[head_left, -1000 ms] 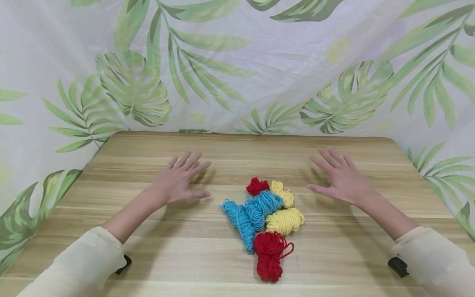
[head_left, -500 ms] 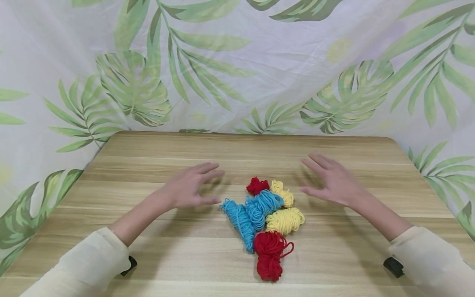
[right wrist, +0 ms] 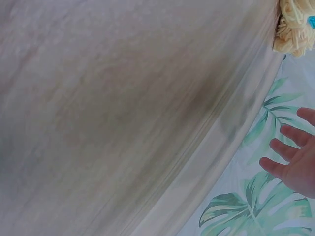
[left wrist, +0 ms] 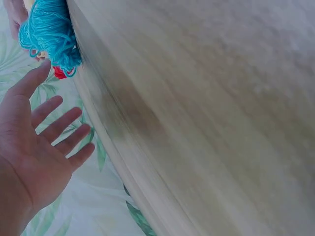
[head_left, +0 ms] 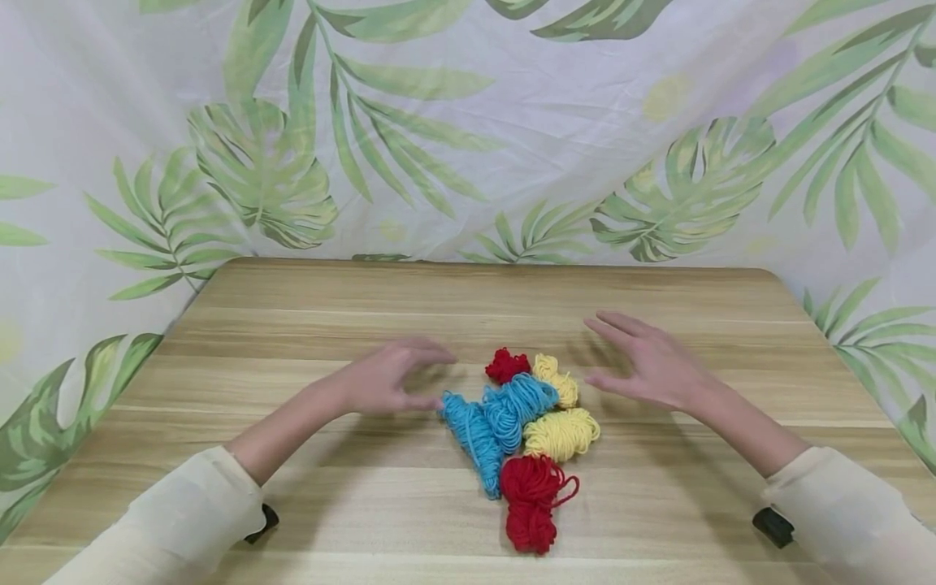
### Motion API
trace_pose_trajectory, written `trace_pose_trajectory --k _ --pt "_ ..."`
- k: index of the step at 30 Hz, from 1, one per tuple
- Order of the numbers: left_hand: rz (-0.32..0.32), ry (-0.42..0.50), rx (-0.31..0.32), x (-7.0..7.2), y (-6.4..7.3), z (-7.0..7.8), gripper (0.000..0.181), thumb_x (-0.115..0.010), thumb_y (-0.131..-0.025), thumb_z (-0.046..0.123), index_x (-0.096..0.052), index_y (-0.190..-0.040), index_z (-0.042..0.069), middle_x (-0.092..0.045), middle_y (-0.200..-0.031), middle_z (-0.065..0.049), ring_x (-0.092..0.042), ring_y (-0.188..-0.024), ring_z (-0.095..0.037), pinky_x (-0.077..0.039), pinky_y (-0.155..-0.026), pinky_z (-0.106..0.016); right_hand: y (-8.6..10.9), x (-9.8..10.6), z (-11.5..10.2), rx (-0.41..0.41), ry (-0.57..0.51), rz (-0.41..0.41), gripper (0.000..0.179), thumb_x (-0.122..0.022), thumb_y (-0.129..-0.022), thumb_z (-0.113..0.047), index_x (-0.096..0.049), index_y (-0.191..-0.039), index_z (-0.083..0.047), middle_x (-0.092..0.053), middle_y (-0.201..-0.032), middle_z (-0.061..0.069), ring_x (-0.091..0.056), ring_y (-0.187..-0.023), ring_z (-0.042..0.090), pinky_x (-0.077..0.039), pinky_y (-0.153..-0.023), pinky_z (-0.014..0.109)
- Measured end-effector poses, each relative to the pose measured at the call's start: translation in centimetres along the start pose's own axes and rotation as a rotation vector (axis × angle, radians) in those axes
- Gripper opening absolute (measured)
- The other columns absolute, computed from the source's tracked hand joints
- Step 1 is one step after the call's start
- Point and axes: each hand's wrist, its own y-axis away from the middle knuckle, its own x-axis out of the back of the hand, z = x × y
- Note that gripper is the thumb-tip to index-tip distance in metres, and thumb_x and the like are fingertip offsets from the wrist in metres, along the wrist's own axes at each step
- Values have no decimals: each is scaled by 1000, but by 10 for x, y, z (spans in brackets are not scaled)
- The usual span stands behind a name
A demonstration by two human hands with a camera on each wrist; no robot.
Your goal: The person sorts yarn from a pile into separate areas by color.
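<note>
Several bundles of yarn lie in a cluster on the wooden table. Leftmost is a blue yarn bundle [head_left: 474, 443], with a second blue yarn bundle [head_left: 517, 409] against it. A small red yarn bundle [head_left: 507, 366] and a small yellow yarn bundle [head_left: 557, 382] lie at the back, a larger yellow yarn bundle [head_left: 561, 435] to the right, a larger red yarn bundle [head_left: 531, 505] in front. My left hand [head_left: 391, 378] hovers with spread fingers, its thumb tip close to the leftmost blue bundle; contact is unclear. My right hand [head_left: 654, 361], fingers extended, is right of the small yellow bundle, holding nothing.
The wooden table [head_left: 322, 520] has rounded far corners. Behind it hangs a white cloth [head_left: 453, 122] printed with green leaves. A black strap part [head_left: 773, 526] shows by the right sleeve, and another black piece [head_left: 263, 522] by the left.
Both hands have moved inward toward the yarn, the left one to the right and the right one to the left. The leftmost blue bundle's top end has shifted slightly right.
</note>
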Motion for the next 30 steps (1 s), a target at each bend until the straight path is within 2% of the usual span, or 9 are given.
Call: trace_pose_trajectory --k 4,13,18,30 --pt "-27 57 -26 -1 -2 1 57 -81 -91 29 -64 -136 -1 -64 -139 -14 -57 -133 -34 -45 -112 -53 0 0 -1 -7 -15 -6 83 -70 -93 -53 -46 -155 -4 -46 -156 24 -45 -142 45 -40 -113 62" --pt "-47 88 -106 -4 -9 3 45 -84 -89 21 -71 -125 -2 -72 -126 -12 -65 -121 -31 -51 -106 -49 0 0 -7 -3 -68 -27 81 -70 -93 -51 -46 -155 -4 -45 -157 23 -44 -143 45 -38 -113 65" --pt "-65 123 -111 -6 -11 4 40 -85 -88 19 -74 -121 0 -74 -121 -8 -67 -116 -26 -53 -103 -46 -2 1 -14 -2 -102 -45 79 -69 -94 -50 -47 -154 -4 -46 -157 22 -43 -143 45 -38 -111 68" --pt "-122 184 -97 -8 -16 5 28 -85 -86 10 -78 -113 4 -76 -111 -2 -69 -105 -17 -57 -96 -36 -5 -3 -21 20 -135 -27 76 -73 -92 -47 -51 -151 -5 -50 -154 21 -46 -142 43 -39 -111 66"
